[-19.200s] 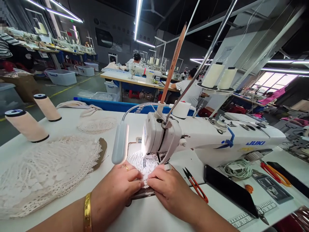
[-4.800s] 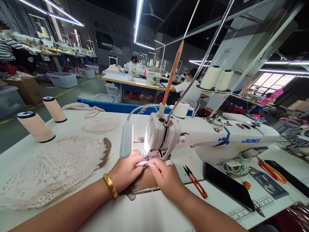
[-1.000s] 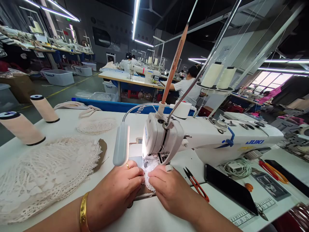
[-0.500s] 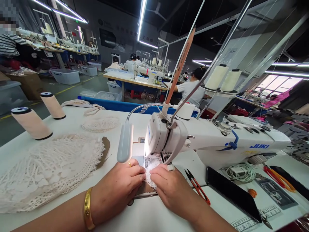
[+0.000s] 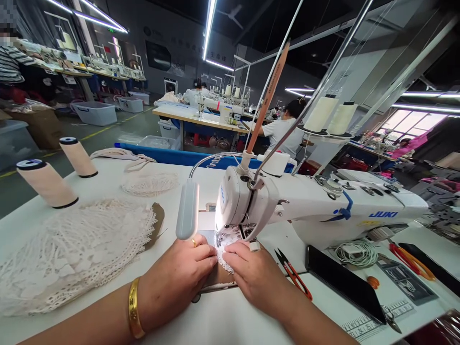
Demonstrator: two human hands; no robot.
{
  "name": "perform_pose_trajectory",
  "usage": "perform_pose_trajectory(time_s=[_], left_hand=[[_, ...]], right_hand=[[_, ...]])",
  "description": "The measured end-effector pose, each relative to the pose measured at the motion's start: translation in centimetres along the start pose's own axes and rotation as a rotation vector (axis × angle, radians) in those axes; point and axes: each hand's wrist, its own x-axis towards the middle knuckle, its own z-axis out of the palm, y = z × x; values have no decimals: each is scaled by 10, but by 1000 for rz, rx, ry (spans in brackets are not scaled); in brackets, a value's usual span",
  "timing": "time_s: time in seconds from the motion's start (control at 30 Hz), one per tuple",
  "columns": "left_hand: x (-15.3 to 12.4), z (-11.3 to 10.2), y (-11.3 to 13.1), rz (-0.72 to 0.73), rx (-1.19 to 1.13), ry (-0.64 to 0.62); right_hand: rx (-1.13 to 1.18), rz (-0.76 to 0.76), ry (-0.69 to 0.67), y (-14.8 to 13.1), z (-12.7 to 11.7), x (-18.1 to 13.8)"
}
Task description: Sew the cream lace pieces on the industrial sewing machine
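Under the lit head of a white sewing machine (image 5: 244, 201) lies a piece of white lace trim (image 5: 225, 264) on brown fabric (image 5: 220, 277). My left hand (image 5: 178, 275), wearing a ring and a gold bangle, has its fingers curled closed at the fabric's left edge. From the other side, my right hand (image 5: 253, 273) pinches the lace close to the presser foot. Both sets of fingertips are a short way in front of the needle area, which is partly hidden by glare and the machine head.
Lace pieces (image 5: 82, 249) and two thread cones (image 5: 46, 184) lie and stand at left. A lamp (image 5: 188, 209) hangs above my left hand. To the right are thread snips (image 5: 293, 274), a black phone (image 5: 345, 282), a coiled cable (image 5: 356, 252) and a ruler (image 5: 377, 321). Other people sit at machines beyond.
The lace has shifted slightly toward the needle, and more brown fabric shows between my hands. Both hands stay almost in place, still closed. The view has moved a little.
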Motion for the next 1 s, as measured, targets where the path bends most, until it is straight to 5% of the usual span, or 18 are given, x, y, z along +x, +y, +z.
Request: perform_pose_trajectory(time_s=[0.77, 1.0], left_hand=[[5, 7, -26, -121, 67, -108], [14, 10, -40, -515, -147, -138]], right_hand=[[-37, 153, 120, 6, 17, 7], [-34, 187, 101, 8, 19, 7]])
